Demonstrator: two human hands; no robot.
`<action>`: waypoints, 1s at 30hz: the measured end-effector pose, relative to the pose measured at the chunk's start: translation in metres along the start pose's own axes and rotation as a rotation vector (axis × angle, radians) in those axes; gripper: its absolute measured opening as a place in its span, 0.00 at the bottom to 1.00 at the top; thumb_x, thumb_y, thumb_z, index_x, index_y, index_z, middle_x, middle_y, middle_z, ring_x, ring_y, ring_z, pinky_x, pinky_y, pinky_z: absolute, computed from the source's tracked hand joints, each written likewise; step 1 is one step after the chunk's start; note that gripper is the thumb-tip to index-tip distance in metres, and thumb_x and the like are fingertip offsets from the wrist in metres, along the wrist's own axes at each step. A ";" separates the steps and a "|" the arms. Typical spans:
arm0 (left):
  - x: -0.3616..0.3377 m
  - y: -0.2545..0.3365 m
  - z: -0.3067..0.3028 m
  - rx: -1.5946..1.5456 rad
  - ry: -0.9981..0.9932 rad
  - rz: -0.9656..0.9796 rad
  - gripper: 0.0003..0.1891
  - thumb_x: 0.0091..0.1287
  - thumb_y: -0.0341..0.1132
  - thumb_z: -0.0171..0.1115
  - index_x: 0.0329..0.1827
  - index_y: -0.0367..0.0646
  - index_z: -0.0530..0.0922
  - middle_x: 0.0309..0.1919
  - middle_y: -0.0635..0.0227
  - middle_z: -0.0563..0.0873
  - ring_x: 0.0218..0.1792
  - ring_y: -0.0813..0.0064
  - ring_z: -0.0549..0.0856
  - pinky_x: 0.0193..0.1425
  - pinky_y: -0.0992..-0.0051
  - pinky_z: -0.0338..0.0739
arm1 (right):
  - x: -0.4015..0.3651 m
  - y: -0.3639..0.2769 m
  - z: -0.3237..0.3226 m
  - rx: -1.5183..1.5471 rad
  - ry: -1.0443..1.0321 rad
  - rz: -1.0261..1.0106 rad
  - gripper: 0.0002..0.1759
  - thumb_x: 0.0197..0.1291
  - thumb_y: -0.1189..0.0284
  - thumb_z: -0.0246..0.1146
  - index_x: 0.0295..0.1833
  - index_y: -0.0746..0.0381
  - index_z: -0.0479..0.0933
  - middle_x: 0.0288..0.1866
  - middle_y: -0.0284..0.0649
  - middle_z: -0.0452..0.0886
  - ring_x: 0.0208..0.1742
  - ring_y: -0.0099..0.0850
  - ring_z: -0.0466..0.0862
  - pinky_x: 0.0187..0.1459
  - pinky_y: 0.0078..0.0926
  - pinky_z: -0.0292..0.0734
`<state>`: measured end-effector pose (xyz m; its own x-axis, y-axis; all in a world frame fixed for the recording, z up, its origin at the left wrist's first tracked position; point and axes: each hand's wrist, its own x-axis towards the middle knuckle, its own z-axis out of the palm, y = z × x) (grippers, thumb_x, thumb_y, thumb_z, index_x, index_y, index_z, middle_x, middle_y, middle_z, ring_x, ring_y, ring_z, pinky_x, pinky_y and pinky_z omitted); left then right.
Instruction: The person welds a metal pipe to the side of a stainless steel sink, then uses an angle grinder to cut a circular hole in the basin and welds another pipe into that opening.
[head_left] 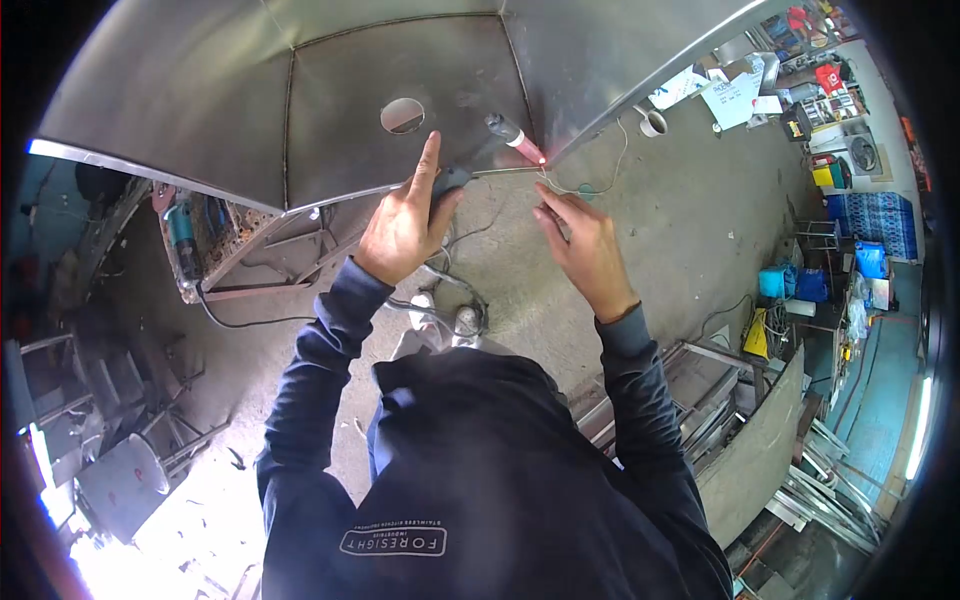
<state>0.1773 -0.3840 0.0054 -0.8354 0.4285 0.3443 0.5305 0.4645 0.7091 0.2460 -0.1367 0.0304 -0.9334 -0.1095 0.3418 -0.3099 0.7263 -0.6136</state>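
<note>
My left hand (402, 232) is at the lower edge of a large sheet-metal piece (390, 75), index finger stretched up along it. A dark grey object (452, 181) shows between that finger and the thumb; my grip on it is partly hidden. A cylinder (515, 138) with a dark top and reddish body leans at the metal's corner, its tip bright. My right hand (585, 240) is just below that corner, thumb and index finger apart, other fingers curled. A thin pale cord (600, 190) runs near its fingertips. A round hole (403, 116) pierces the metal panel.
A teal grinder (183, 240) lies at left on a rusty frame, its cable trailing over the floor. A white mug (652, 123) and papers (730, 98) are at upper right. Metal frames (700, 370) and a board (755, 460) stand at lower right. Hoses (460, 285) lie by my shoes.
</note>
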 end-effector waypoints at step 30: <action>0.000 -0.002 0.003 0.011 0.018 0.050 0.44 0.72 0.35 0.65 0.84 0.36 0.47 0.46 0.35 0.86 0.44 0.38 0.88 0.49 0.54 0.84 | 0.013 0.007 0.010 0.225 -0.012 0.481 0.24 0.72 0.64 0.61 0.25 0.69 0.80 0.16 0.37 0.79 0.15 0.23 0.78 0.21 0.27 0.70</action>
<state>0.1770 -0.3825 0.0019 -0.8100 0.4378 0.3900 0.5733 0.4515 0.6837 0.2301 -0.1398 0.0241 -0.9812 0.1916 -0.0236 0.1241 0.5325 -0.8373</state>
